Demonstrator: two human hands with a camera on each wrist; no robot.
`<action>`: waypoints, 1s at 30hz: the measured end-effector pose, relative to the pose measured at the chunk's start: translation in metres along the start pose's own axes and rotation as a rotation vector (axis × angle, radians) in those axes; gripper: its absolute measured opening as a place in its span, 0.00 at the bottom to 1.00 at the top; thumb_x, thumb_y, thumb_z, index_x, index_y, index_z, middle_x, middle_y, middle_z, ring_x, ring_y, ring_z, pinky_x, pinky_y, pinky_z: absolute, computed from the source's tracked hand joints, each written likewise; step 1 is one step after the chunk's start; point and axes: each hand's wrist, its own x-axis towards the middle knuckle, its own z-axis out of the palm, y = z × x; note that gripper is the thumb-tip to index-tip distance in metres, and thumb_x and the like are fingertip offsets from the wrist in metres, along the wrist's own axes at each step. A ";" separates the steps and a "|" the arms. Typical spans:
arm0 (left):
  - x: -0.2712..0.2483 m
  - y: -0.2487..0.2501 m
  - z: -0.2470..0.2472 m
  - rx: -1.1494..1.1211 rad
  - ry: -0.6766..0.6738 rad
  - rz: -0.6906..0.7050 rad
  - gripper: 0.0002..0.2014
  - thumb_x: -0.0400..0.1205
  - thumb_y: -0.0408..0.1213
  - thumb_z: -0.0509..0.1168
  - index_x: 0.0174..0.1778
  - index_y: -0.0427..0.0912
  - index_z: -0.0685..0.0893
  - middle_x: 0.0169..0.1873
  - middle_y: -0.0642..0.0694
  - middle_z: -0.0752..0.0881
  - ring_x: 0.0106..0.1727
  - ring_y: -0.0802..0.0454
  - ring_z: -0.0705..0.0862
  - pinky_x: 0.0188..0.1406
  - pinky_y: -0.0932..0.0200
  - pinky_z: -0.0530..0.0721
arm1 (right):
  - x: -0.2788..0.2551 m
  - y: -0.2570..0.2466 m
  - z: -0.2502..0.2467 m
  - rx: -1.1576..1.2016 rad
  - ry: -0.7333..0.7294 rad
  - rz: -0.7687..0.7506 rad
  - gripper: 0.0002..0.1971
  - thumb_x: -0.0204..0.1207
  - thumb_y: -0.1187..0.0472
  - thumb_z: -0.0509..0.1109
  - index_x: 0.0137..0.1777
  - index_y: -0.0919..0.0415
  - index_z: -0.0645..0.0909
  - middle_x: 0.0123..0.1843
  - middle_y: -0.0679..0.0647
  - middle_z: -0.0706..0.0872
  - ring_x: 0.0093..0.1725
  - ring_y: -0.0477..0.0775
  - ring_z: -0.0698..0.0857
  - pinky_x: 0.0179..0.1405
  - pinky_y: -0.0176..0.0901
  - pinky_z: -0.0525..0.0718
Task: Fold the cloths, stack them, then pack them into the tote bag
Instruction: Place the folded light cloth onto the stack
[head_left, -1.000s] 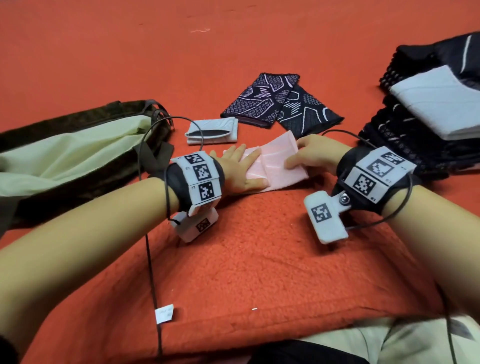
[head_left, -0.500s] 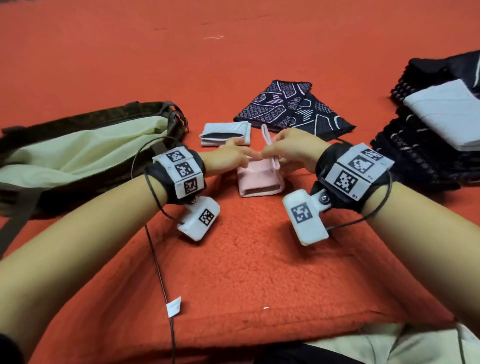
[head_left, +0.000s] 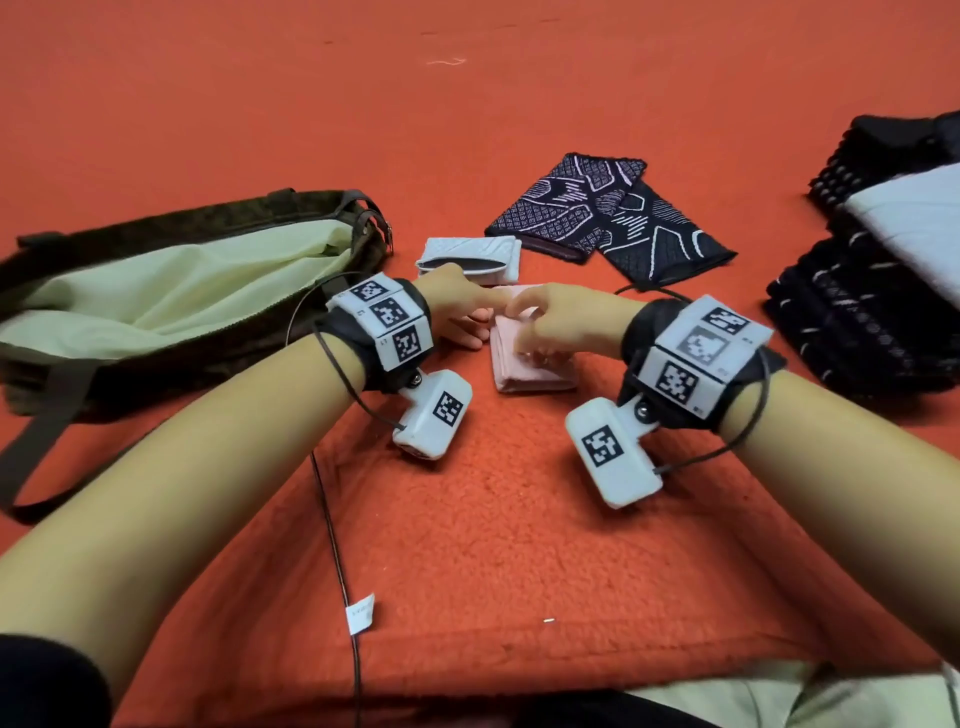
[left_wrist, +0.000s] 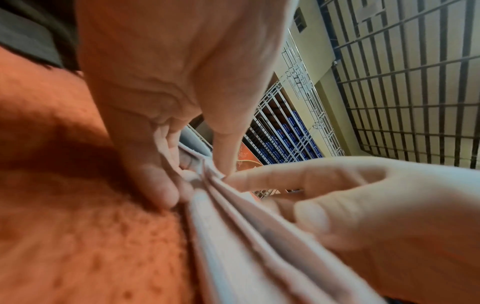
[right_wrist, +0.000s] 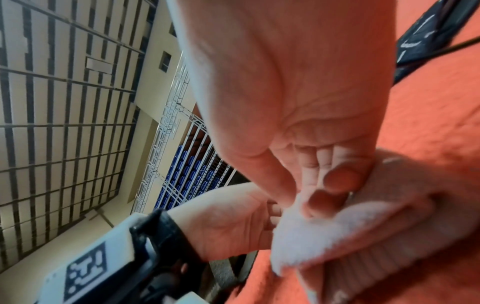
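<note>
- Small pink terry cloth (head_left: 530, 358), folded into a thick rectangle, is lying at centre frame on the orange fleece blanket (head_left: 493, 519).
- Left hand (head_left: 457, 312) is reaching in from the left; in the left wrist view its thumb and fingers (left_wrist: 155, 185) are pinching the cloth's stacked edges at one corner.
- Right hand (head_left: 561, 325) is coming in from the right, fingers curled down onto the cloth's top; in the right wrist view the fingertips (right_wrist: 337, 179) are pressing into the pink pile and gripping the fold.
- Both hands are narrow and holding the same cloth, meeting over its far end.
- Folded white cloth (head_left: 470, 254) is lying just behind the hands, above centre.
- Two dark navy cloths with white line patterns (head_left: 602, 208) are lying overlapped, upper centre-right.
- Dark olive tote bag with pale green lining (head_left: 171, 291) is lying open on its side at left of frame, near the left wrist.
- Pile of dark patterned cloths with a white one on top (head_left: 883, 270) is sitting at the right edge.
- Both wrists are wearing black bands with white marker blocks.
</note>
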 end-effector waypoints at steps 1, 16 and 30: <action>0.002 0.002 0.002 0.038 0.013 -0.006 0.10 0.80 0.36 0.68 0.39 0.35 0.77 0.33 0.43 0.77 0.28 0.52 0.79 0.20 0.62 0.84 | -0.001 0.006 -0.004 0.027 0.012 -0.012 0.17 0.74 0.70 0.68 0.62 0.63 0.80 0.38 0.60 0.82 0.28 0.50 0.78 0.26 0.36 0.76; -0.002 0.014 0.006 -0.002 0.025 0.025 0.09 0.80 0.41 0.65 0.46 0.37 0.79 0.32 0.44 0.79 0.28 0.52 0.81 0.22 0.64 0.84 | -0.004 0.022 0.000 -0.120 0.042 0.095 0.17 0.71 0.59 0.76 0.51 0.67 0.73 0.29 0.56 0.80 0.22 0.52 0.79 0.12 0.35 0.76; -0.024 0.021 -0.020 -0.258 -0.044 0.056 0.04 0.84 0.37 0.61 0.44 0.44 0.78 0.22 0.53 0.84 0.30 0.60 0.88 0.35 0.67 0.84 | -0.013 0.037 -0.038 1.059 0.331 -0.090 0.06 0.83 0.67 0.59 0.44 0.59 0.74 0.31 0.50 0.83 0.22 0.42 0.82 0.29 0.42 0.88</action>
